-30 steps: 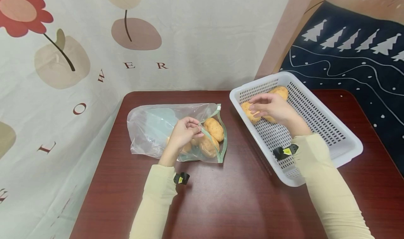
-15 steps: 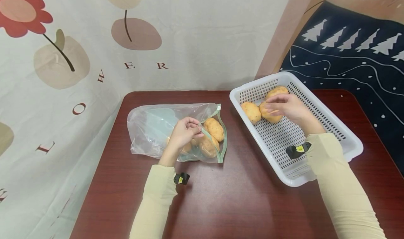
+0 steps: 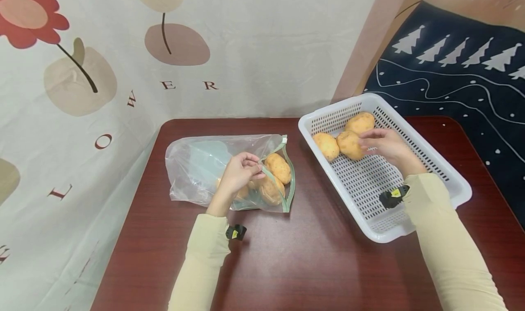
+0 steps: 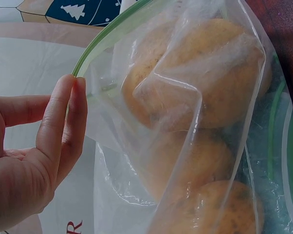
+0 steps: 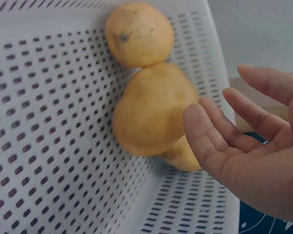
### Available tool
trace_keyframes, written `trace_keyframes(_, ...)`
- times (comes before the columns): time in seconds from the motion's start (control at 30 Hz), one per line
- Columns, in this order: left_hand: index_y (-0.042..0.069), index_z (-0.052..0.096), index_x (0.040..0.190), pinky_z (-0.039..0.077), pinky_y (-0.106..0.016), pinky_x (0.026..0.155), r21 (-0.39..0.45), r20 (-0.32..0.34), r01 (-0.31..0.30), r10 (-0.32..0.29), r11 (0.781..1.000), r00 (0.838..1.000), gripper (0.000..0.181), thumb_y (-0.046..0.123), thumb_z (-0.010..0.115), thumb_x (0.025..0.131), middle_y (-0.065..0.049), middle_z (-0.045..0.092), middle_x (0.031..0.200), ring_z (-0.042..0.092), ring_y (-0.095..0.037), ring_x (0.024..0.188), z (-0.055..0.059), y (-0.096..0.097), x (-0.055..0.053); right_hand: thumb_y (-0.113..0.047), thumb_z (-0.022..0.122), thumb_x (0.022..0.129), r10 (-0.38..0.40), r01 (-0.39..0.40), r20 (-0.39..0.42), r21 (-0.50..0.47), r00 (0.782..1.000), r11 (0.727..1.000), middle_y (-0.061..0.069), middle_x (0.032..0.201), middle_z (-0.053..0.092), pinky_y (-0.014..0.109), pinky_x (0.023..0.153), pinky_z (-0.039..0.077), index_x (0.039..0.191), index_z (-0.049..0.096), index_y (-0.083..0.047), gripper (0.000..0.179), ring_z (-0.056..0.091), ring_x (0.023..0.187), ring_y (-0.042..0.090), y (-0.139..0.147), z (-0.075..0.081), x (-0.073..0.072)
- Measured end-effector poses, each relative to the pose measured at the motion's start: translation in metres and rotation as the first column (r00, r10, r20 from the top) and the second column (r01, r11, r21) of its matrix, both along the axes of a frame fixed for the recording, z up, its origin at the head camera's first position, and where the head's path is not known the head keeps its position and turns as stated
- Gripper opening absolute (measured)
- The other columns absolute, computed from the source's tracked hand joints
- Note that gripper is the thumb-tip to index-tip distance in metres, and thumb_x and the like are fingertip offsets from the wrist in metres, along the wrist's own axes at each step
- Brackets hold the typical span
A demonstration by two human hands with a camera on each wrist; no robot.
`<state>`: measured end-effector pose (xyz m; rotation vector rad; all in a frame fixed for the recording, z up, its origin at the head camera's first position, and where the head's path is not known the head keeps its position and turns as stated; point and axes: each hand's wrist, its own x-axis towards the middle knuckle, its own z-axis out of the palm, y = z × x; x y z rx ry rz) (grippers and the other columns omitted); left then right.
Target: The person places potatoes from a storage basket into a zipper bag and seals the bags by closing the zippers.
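Observation:
A clear zip bag [image 3: 184, 165] with a green closure lies on its side, mouth toward the right, with several potatoes [image 3: 278, 168] inside. At its mouth my left hand [image 3: 238, 176] pinches the upper green zip edge [image 4: 95, 51] between thumb and fingers and lifts it. A white perforated basket [image 3: 451, 183] stands to the right, holding 3 potatoes at its far left end. Over it hangs my right hand [image 3: 388, 147], fingers loosely spread and holding nothing. Its fingertips are right beside the middle potato [image 5: 154, 109]; another potato [image 5: 139, 34] touches that one.
Both bag and basket rest on a dark red-brown table [image 3: 311, 265]. Behind the table hangs a pale cloth [image 3: 262, 37] with flowers and letters. A dark blue cloth [image 3: 447, 87] with white trees is at the right, behind the basket.
My right hand has moved to the right within the basket, away from the left potato and past the middle one, uncovering them. The left hand and bag have stayed put.

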<state>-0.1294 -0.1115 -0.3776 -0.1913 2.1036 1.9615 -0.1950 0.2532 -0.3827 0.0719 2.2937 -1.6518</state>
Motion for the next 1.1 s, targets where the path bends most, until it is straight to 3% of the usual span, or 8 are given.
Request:
trace_keyframes(0.43,-0.014,0.048,0.103,0.059,-0.025,0.069,-0.005,-0.003,0.015,-0.015,1.0,1.0,0.019,-0.009,0.054,0.086,-0.013,0.052,0.081,0.06,-0.013,0.063,-0.001,-0.001,-0.001,-0.006,0.055,0.09,-0.073,0.073,0.057,-0.01,0.996,0.997,-0.009,0.081,0.059,0.031,0.081,0.056,0.114,0.046,0.012,0.031,0.058,0.077,0.008,0.012,-0.013,0.0)
trace_keyframes(0.63,-0.014,0.048,0.102,0.059,-0.025,0.069,-0.002,-0.007,0.014,-0.014,1.0,1.0,0.018,-0.009,0.054,0.085,-0.013,0.052,0.08,0.059,-0.013,0.063,-0.001,-0.001,-0.001,-0.008,0.054,0.091,-0.092,0.089,0.075,0.048,0.993,0.995,-0.012,0.084,0.057,0.035,0.087,0.054,0.121,0.042,0.011,0.038,0.057,0.08,0.008,0.013,-0.018,0.0)
trace_keyframes(0.73,-0.014,0.048,0.102,0.059,-0.025,0.069,-0.001,-0.007,0.014,-0.014,1.0,1.0,0.019,-0.009,0.054,0.086,-0.013,0.052,0.08,0.059,-0.013,0.063,-0.001,-0.001,-0.001,-0.011,0.055,0.09,-0.108,0.102,0.073,0.087,0.991,0.991,-0.006,0.092,0.054,0.038,0.089,0.052,0.125,0.041,0.01,0.043,0.055,0.083,0.01,0.014,-0.024,-0.001)
trace_keyframes(0.8,-0.014,0.048,0.102,0.059,-0.025,0.069,-0.002,-0.005,0.013,-0.013,1.0,1.0,0.018,-0.009,0.054,0.086,-0.013,0.052,0.081,0.059,-0.013,0.063,-0.001,-0.001,0.0,-0.012,0.058,0.089,-0.144,0.135,0.086,0.106,0.986,0.985,-0.004,0.093,0.055,0.038,0.089,0.052,0.122,0.047,0.003,0.038,0.055,0.084,0.011,0.015,-0.031,-0.004)
trace_keyframes(1.0,-0.014,0.048,0.102,0.059,-0.025,0.069,-0.003,0.003,0.007,-0.007,1.0,1.0,0.018,-0.01,0.054,0.085,-0.013,0.052,0.08,0.059,-0.013,0.063,0.0,0.0,0.0,-0.011,0.057,0.089,-0.126,0.12,0.091,0.064,0.988,0.991,0.006,0.105,0.05,0.039,0.092,0.05,0.121,0.046,0.004,0.037,0.053,0.088,0.011,0.017,-0.041,-0.004)
trace_keyframes(1.1,-0.013,0.049,0.101,0.059,-0.025,0.069,-0.002,0.003,0.003,-0.003,1.0,1.0,0.018,-0.01,0.054,0.085,-0.013,0.052,0.08,0.059,-0.013,0.063,-0.001,-0.001,0.0,-0.01,0.06,0.087,-0.147,0.144,0.098,0.031,0.984,0.989,0.005,0.103,0.053,0.034,0.088,0.053,0.117,0.05,0.0,0.034,0.054,0.085,0.009,0.022,-0.051,-0.008)
